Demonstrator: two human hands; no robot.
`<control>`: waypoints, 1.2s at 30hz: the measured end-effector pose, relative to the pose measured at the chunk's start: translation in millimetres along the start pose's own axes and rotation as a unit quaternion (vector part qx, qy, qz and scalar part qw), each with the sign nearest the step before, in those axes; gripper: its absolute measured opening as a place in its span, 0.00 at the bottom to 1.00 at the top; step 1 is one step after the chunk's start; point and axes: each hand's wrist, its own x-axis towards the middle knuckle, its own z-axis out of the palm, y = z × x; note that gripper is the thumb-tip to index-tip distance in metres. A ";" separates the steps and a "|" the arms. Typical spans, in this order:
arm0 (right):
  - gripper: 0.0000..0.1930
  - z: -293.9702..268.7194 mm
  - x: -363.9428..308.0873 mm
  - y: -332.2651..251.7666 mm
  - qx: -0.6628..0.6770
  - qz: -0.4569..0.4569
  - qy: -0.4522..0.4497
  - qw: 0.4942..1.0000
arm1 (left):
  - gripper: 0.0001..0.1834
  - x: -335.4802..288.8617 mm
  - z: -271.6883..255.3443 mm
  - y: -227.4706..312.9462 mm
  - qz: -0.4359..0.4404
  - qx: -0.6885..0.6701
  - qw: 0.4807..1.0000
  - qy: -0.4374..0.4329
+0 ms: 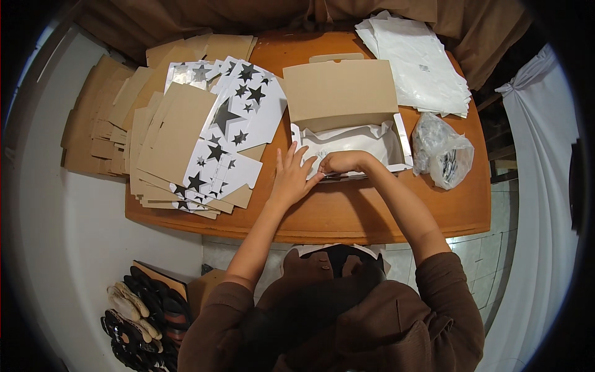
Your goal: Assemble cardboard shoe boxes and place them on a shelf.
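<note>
An open cardboard box (403, 139) stands on the table with its brown lid (339, 90) raised at the far side. White tissue paper (372, 141) lines its inside. At the box's near left corner, my left hand (294, 177) rests with fingers spread, the thumb reaching along the front edge. My right hand (343, 162) is over the front of the box, fingers curled down at the tissue paper. Whatever its fingertips hold, if anything, is hidden.
Flat box blanks (176, 133), some white with black stars, are piled on the left of the wooden table (310, 226). White paper sheets (418, 65) lie at the back right. Below them sits a clear plastic bag (443, 152) of small items. Shoes (145, 310) are heaped at lower left.
</note>
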 end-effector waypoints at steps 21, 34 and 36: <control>0.20 -56.8 -118.1 52.5 -0.237 0.042 0.036 0.970 | 0.16 43.7 15.3 73.9 0.061 -0.118 0.991 -0.009; 0.22 -45.7 -116.8 51.4 -0.150 0.025 0.000 0.988 | 0.25 27.8 28.2 78.4 0.040 -0.058 0.997 0.006; 0.26 -43.1 -119.4 46.6 -0.172 0.034 0.003 0.985 | 0.25 28.2 29.0 79.7 0.037 -0.044 0.998 0.008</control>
